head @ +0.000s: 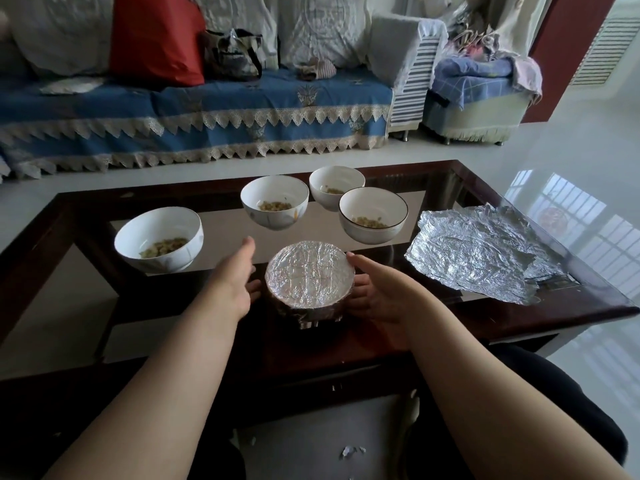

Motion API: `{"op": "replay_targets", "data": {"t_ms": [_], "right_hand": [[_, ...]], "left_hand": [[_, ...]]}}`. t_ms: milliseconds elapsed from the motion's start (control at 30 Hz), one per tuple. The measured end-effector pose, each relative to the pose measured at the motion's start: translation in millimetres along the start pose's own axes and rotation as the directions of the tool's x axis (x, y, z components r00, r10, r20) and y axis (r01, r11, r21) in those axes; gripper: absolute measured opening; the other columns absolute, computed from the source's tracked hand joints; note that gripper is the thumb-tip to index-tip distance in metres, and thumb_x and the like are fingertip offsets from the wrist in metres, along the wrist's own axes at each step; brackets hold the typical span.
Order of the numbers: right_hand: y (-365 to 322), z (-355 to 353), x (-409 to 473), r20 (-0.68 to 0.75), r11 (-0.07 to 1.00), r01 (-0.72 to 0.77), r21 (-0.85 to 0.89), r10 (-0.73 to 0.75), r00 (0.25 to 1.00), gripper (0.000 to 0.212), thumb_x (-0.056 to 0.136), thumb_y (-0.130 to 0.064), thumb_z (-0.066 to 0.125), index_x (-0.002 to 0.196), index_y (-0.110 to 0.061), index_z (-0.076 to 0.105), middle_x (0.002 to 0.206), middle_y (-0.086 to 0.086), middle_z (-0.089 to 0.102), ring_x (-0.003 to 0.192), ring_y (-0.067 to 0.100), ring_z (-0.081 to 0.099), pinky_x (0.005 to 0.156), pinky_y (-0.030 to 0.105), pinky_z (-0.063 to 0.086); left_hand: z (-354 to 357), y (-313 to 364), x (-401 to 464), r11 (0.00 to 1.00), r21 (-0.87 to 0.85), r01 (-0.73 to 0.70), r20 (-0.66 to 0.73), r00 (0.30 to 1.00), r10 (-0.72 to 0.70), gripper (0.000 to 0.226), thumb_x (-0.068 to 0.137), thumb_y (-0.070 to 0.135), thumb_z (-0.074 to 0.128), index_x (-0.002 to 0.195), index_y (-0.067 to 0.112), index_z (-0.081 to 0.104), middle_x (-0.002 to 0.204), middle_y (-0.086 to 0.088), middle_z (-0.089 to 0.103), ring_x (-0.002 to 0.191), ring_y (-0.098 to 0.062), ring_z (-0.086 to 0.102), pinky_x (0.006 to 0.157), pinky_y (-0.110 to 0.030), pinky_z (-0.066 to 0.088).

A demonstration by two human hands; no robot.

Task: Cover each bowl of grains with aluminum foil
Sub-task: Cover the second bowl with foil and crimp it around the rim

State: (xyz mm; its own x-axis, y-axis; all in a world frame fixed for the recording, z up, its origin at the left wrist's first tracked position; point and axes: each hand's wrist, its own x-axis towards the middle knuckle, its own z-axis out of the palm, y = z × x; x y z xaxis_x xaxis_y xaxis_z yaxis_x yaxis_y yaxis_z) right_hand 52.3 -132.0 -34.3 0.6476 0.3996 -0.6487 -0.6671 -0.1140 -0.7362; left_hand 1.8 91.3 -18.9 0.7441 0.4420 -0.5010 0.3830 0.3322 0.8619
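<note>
A foil-covered bowl (309,277) stands at the near middle of the glass table (485,306), its foil pulled flat over the rim and folded down the sides. My left hand (235,275) is just left of it with straight fingers, apart from the foil. My right hand (375,289) lies against the bowl's right side, thumb at the rim, fingers loosely under the edge. Behind them stand several uncovered white bowls with grains: one far left (159,239), one in the middle (274,206), one at the back (336,188), one to the right (373,214). Loose foil sheets (481,251) lie stacked at right.
A sofa with a blue cover (194,112) and a red cushion (156,39) runs behind the table. White tiled floor (571,140) lies to the right. Small foil scraps (351,451) are on the floor near my knees.
</note>
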Motion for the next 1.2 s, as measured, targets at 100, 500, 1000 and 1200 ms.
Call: {"op": "replay_targets", "data": {"t_ms": [100,500,1000,1200], "right_hand": [[1,6,2,0.001,1.0,0.016,0.019,-0.016,1.0,0.046,0.09,-0.053,0.055,0.09,-0.009,0.064,0.075,0.006,0.071,0.07,0.019,0.068,0.073,0.032,0.052],[21,61,23,0.016,0.982,0.146,0.117,-0.149,0.989,0.041,0.089,-0.037,0.063,0.112,-0.003,0.061,0.089,0.01,0.07,0.074,0.023,0.068,0.067,0.032,0.058],[-1,156,79,-0.031,0.947,0.166,0.276,-0.164,0.986,0.043,0.088,-0.032,0.066,0.12,-0.006,0.056,0.107,0.016,0.07,0.089,0.029,0.07,0.081,0.039,0.055],[-28,215,121,-0.042,0.942,0.194,0.272,-0.19,0.981,0.039,0.085,-0.035,0.07,0.112,-0.009,0.058,0.114,0.017,0.069,0.096,0.031,0.067,0.073,0.035,0.054]], "left_hand": [[-26,16,10,0.93,-0.344,0.128,-0.084,0.982,-0.167,0.067,0.096,0.043,0.053,0.151,0.015,0.027,0.15,-0.02,0.034,0.132,-0.04,0.042,0.112,-0.048,0.029],[-87,33,37,0.686,-0.723,-0.086,-0.235,0.964,-0.127,0.042,0.091,0.023,0.06,0.132,0.015,0.052,0.129,-0.009,0.053,0.106,-0.021,0.054,0.096,-0.032,0.05],[-111,75,22,0.661,-0.711,-0.239,-0.189,0.971,0.147,0.043,0.089,0.018,0.066,0.129,0.008,0.055,0.116,-0.019,0.062,0.097,-0.026,0.069,0.076,-0.029,0.06],[-105,70,19,0.699,-0.699,-0.154,-0.152,0.986,0.066,0.012,0.092,0.022,0.064,0.091,0.012,0.058,0.111,-0.02,0.061,0.101,-0.027,0.067,0.088,-0.034,0.057]]}}
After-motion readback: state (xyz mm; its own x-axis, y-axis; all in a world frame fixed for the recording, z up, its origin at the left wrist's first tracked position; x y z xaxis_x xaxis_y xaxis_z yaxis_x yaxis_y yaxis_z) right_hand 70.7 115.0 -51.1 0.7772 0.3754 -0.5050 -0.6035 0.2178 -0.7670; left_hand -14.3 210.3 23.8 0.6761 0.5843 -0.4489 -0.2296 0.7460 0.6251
